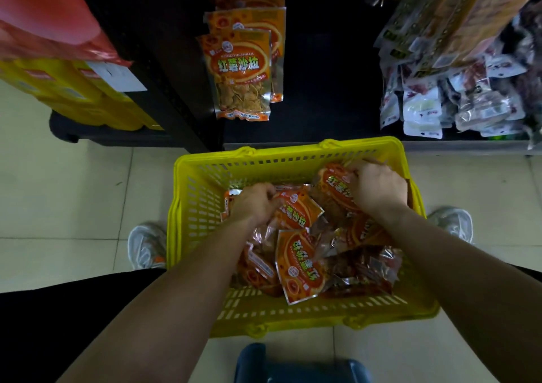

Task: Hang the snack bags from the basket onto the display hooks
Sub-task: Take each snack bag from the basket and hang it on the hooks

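Forearms reach into yellow basket (293, 152) on floor | left hand (255, 204) pinches snack bag (296, 211) mid-basket | right hand (378, 189) grips second bag (333, 187) near far-right corner | hung bags (240, 72) above

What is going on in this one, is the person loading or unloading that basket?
Unloading, it seems. Both of the person's hands are down in the yellow basket on the tiled floor. The left hand grips an orange snack bag near the middle, and the right hand grips a second bag by the far wall. The loose bags fill the rest, and the matching hung bags are already on the display above.
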